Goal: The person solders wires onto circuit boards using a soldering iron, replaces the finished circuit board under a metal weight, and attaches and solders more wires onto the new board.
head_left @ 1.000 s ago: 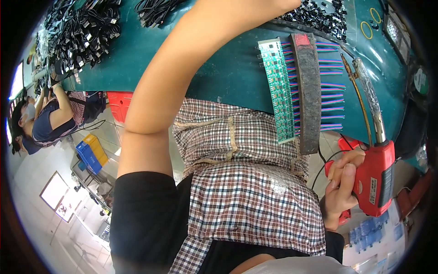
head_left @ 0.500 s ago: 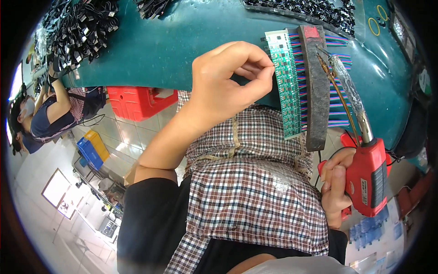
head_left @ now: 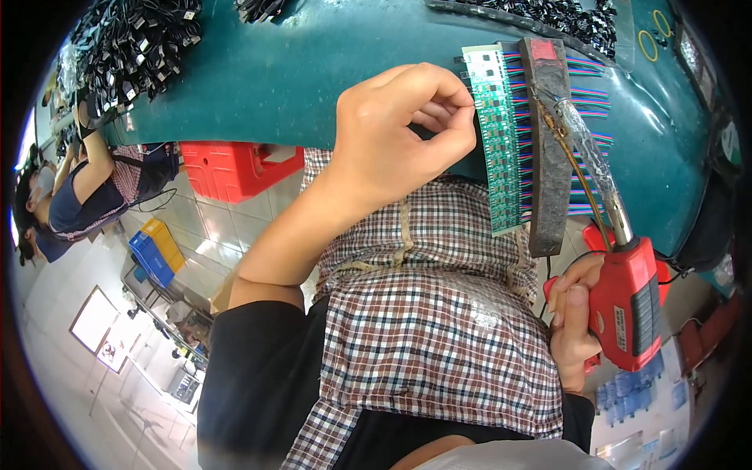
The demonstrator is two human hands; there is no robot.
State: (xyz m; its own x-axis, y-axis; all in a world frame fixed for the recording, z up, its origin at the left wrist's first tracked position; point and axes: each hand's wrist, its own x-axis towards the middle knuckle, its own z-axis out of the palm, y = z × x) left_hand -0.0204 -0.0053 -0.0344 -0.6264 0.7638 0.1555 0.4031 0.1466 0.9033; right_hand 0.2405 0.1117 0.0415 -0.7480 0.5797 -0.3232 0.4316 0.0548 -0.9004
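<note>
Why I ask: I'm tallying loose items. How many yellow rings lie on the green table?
2, both at the upper right: one ring nearer the person, the other ring just beyond it, slightly right. More could be hidden under piled black parts.

Your left hand (head_left: 395, 137) and right hand (head_left: 576, 315): both bare. Your top (head_left: 251, 376): black, with your left sleeve (head_left: 262, 321) short, ending above the elbow. Your apron (head_left: 439, 345): checked brown, white and dark blue; matching strap (head_left: 317, 439) at left; tan strips (head_left: 405, 227) lower down; whitish patch (head_left: 486, 317) in front.
</note>
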